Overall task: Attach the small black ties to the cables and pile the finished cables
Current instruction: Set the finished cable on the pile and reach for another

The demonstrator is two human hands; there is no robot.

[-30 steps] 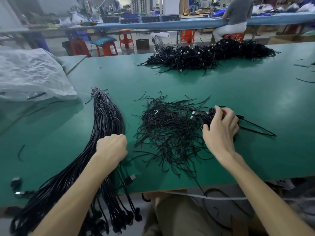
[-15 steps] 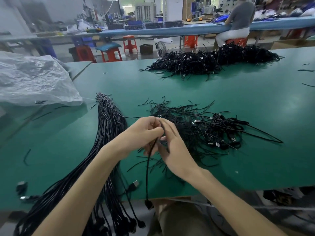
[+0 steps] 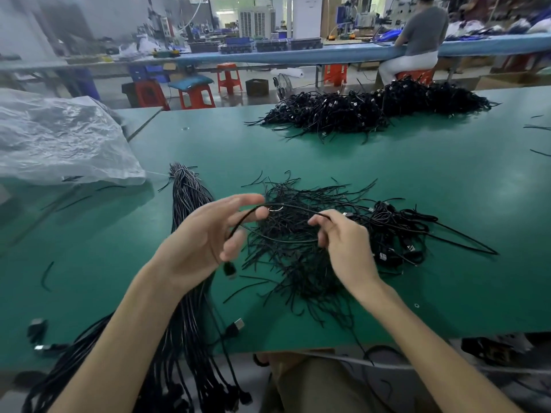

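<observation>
Cable [image 3: 293,206] arcs between both hands above the loose ties [image 3: 298,248] on the green table [image 3: 447,180]. The right hand [image 3: 346,248] pinches it. The left hand [image 3: 202,242] is spread, fingers straight, with the cable draped across them. A cable bundle [image 3: 187,198] lies just left.

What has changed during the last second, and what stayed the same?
The left hand let go of the cable bundle, and the right hand left the small cable pile. Both took one cable, then moved apart; the right pinches it, and it lies across the left's fingers. Bundle, pile and loose ties stayed.
</observation>
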